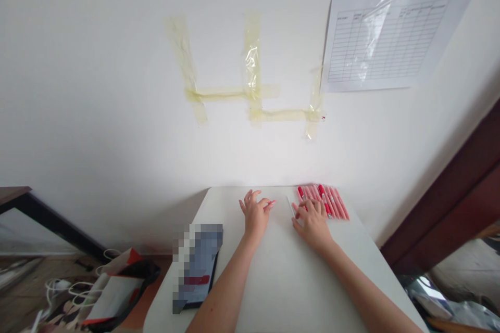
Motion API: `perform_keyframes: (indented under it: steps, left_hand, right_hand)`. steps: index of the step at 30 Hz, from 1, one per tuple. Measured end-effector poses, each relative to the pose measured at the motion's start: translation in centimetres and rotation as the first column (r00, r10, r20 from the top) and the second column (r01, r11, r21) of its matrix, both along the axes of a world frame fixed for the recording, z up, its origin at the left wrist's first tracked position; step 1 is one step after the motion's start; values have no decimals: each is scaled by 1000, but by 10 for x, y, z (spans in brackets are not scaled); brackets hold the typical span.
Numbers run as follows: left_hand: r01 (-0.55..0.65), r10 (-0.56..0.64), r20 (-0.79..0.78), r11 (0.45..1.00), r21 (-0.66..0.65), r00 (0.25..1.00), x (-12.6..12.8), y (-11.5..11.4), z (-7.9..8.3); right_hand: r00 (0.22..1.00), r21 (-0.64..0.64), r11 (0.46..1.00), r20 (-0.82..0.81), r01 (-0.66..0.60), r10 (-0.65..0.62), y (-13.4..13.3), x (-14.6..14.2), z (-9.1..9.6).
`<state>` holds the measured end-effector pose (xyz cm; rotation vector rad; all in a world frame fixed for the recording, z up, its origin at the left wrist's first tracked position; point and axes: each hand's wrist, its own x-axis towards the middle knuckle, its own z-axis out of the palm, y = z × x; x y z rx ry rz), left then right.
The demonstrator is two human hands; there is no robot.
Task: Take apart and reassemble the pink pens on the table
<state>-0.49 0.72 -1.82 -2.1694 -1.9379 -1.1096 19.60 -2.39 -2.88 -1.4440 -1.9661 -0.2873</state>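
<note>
On the white table, my left hand [255,216] is raised a little with its thumb and index finger pinched together. A small pink piece [273,202] shows at those fingertips, too small to name surely. To the right, my right hand [314,222] is bent over the near left side of a row of pink and red pens [336,202]. Its fingers are closed around a pink pen [294,207], mostly hidden by the hand. A thin white stick [289,203] lies just left of these fingers.
A tablet-like device [205,260], partly pixelated, lies on the left of the table [281,291]. Behind stands a white wall with yellowed tape [226,94] and a printed sheet [385,44]. Cables and a bag [121,291] are at lower left; dark red furniture [449,208] at right.
</note>
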Motion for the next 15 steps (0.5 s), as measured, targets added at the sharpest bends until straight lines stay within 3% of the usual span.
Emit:
perform_keyframes:
  steps: [5,15]
  left_hand:
    - [84,-84,-8,996,-18,996,2,-1,3]
    - [263,-266,-48,963,-56,963,10,-6,0]
  right_hand:
    - [998,69,996,-26,-56,58,5,7,-1]
    - [982,74,979,30,-191,189,6,5,0]
